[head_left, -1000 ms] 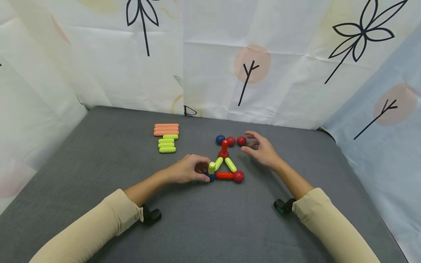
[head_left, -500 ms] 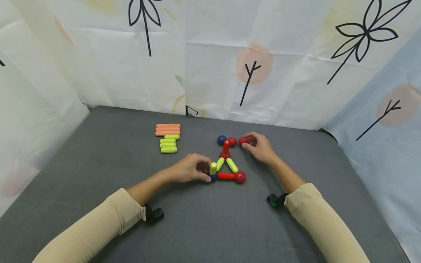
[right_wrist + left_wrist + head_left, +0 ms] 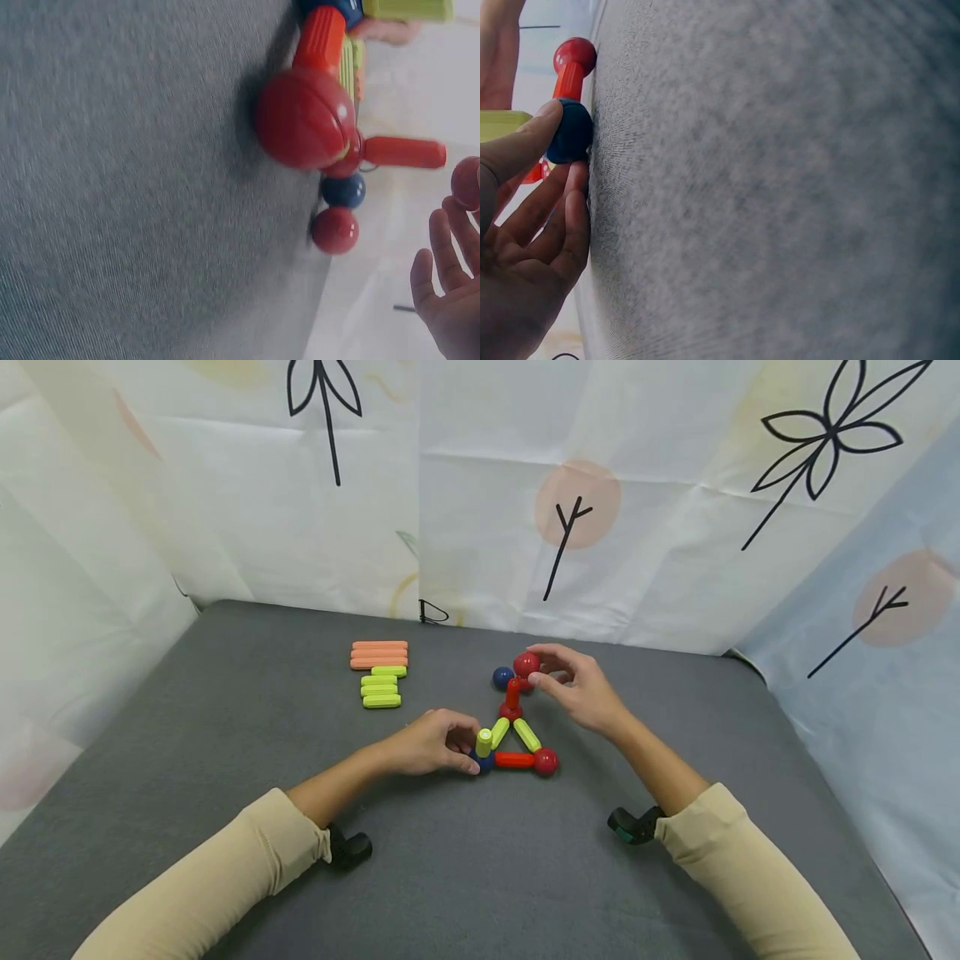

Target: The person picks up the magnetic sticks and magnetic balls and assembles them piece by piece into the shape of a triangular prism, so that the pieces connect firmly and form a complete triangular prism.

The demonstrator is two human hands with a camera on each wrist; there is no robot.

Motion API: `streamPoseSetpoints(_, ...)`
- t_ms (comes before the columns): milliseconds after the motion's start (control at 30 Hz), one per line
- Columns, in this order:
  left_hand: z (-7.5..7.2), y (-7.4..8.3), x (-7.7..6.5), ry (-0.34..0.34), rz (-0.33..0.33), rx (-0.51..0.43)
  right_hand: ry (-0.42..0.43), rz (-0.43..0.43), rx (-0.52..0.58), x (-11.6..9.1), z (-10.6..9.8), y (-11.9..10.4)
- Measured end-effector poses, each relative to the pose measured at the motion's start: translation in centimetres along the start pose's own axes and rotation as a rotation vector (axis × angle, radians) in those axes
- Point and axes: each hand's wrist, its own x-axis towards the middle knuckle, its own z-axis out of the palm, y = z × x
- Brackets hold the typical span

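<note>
My left hand [image 3: 433, 743] holds the blue ball [image 3: 571, 132] at the near left corner of a flat triangle of balls and rods. A yellow-green rod [image 3: 483, 742] stands upright on that ball. A red rod [image 3: 514, 761] joins it to the red ball [image 3: 546, 762] at the near right corner. Two yellow-green rods [image 3: 527, 735] run to the far red ball [image 3: 511, 711], which carries an upright red rod [image 3: 405, 151]. My right hand [image 3: 581, 687] pinches a loose red ball [image 3: 527, 664] between thumb and fingers, raised off the table behind the triangle.
Behind the triangle lie a blue ball [image 3: 502, 677] and another red ball [image 3: 335, 230]. To the left are stacked rows of orange rods [image 3: 379, 655] and yellow-green rods [image 3: 381, 691] on the grey table [image 3: 225, 710]. A patterned cloth [image 3: 480, 510] hangs at the back.
My right hand has closed on the rightmost red ball, lifted it and carried it left towards the far corner of the triangle. The left hand has stayed on its blue ball.
</note>
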Motion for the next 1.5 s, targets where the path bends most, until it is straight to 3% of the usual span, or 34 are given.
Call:
streamPoseSetpoints(400,0.0,0.0,-0.1,-0.011,0.001,-0.006,-0.071,-0.006,0.001,-0.1,0.5,-0.6)
streamPoseSetpoints(700,0.0,0.0,-0.2,0.000,0.016,-0.001,-0.006,0.046,0.112,0.7,0.4,0.8)
streamPoseSetpoints(1067,0.0,0.0,-0.1,0.002,0.011,0.012,-0.096,0.160,-0.150,1.8,1.4,4.3)
streamPoseSetpoints(1300,0.0,-0.1,-0.1,0.002,0.020,0.015,-0.076,0.169,-0.157,2.2,1.9,4.9)
streamPoseSetpoints(1500,0.0,-0.1,-0.1,0.001,0.023,0.004,0.003,0.144,-0.116,2.3,0.7,3.5)
